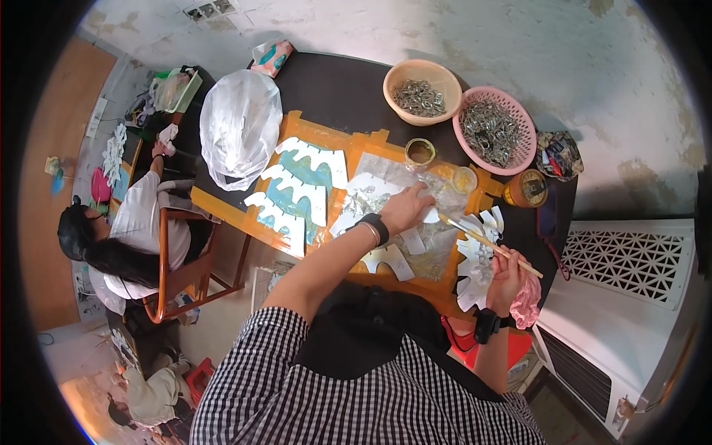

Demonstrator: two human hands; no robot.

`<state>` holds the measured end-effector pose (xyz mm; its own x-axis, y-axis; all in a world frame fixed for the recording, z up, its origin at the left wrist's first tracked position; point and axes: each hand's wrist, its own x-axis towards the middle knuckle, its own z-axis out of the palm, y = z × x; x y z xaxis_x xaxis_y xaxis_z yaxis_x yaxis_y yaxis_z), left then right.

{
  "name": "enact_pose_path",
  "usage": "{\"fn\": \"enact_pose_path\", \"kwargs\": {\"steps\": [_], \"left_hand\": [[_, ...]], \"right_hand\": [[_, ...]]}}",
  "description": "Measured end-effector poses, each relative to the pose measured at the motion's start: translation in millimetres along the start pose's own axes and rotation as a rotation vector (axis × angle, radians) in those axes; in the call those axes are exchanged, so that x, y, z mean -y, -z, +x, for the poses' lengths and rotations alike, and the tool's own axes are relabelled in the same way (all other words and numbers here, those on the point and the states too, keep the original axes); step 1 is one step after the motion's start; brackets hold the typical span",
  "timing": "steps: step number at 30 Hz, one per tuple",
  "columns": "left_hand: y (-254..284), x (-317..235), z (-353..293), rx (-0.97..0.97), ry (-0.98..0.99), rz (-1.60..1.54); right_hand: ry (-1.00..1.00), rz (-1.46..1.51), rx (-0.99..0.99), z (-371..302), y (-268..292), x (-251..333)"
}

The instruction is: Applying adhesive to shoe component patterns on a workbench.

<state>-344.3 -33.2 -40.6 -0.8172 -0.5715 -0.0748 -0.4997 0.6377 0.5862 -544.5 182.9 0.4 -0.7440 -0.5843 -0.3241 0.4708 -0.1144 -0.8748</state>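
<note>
My right hand (pixel 506 278) grips the wooden handle of a long brush (pixel 489 243). Its tip points left, close to the fingers of my left hand (pixel 404 208). Palm down, that hand lies over white cut paper pieces (pixel 371 187) on a smeared clear sheet, its fingers reaching right beside a small white piece (pixel 430 215). A scalloped white piece (pixel 387 261) lies below my left wrist. Further left, several toothed white pieces (pixel 297 202) rest on a blue-green patch. More curled white pieces (pixel 475 267) are stacked by my right hand.
Across the dark table (pixel 334 81) stand a peach bowl (pixel 421 93) and a pink basket (pixel 495 130) of metal clips, a jar (pixel 420 153), a round tin (pixel 525 188) and a plastic bag (pixel 241 130). A pink cloth (pixel 526 302) hangs at the right edge. Another person (pixel 141 241) sits left.
</note>
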Motion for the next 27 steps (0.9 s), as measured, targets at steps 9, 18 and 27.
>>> {"fn": "enact_pose_path", "kwargs": {"steps": [9,18,27], "left_hand": [[-23,-30,25,0.030,-0.004,-0.043],[-3,17,-28,-0.212,0.127,-0.264],[13,4,-147,-0.181,0.277,-0.053]], "right_hand": [[0.014,-0.009,-0.018,3,-1,3],[0.095,-0.010,-0.006,4,12,10],[0.095,-0.058,0.076,4,-26,5]]}}
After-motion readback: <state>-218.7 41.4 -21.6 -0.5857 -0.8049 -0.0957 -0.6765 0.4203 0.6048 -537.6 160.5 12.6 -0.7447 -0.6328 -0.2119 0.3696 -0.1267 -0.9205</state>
